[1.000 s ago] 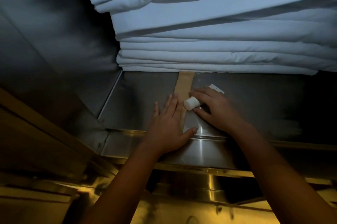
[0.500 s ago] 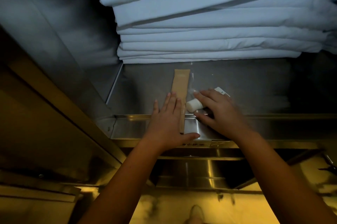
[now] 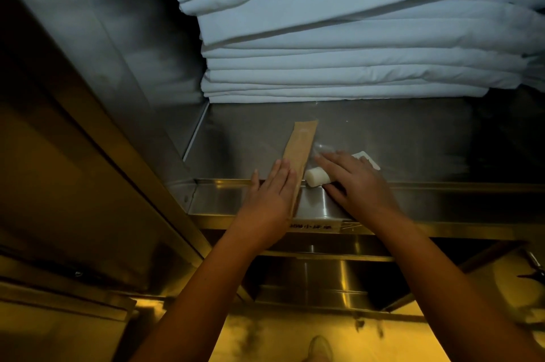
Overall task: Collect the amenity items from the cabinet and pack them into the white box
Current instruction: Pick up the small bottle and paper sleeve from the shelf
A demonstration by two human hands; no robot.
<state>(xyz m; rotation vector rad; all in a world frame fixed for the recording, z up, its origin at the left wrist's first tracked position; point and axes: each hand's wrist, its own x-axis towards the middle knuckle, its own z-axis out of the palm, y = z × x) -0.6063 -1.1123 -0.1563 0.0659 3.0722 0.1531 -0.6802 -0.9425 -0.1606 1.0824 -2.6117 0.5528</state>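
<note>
Shift since earlier frames: brown paper sleeve [image 3: 301, 152] now lies clear of the linen stack [image 3: 339, 37] and tilted, with its near end past the front lip [image 3: 427, 202]. The white roll [image 3: 316, 177] has also come forward to that lip.
Left hand [image 3: 272, 193]: flat, fingers straight and held together. Fingertips press on the left edge of the brown paper sleeve, and the thumb lies apart at the left. It grips nothing.
Right hand [image 3: 358, 181]: spread wide, fingers nearly straight, laid palm-down over a clear packet [image 3: 323, 149]. The white roll protrudes between forefinger and thumb. Whether the thumb clamps it cannot be told.
White card [image 3: 365, 156]: shows just beyond the right hand's knuckles, partly covered.
Amenity items, location: centre of frame, on the steel shelf [image 3: 250, 140], at its front edge, well in front of the linen stack.
Linen stack: folded white sheets fill the upper right of frame, at the back of the shelf.
Printed label [image 3: 311, 226]: on the front lip, below the two hands.
Cabinet wall [image 3: 118, 52]: steel, left of frame.
Shoe [image 3: 320, 347]: bottom centre, on the yellow-lit floor.
</note>
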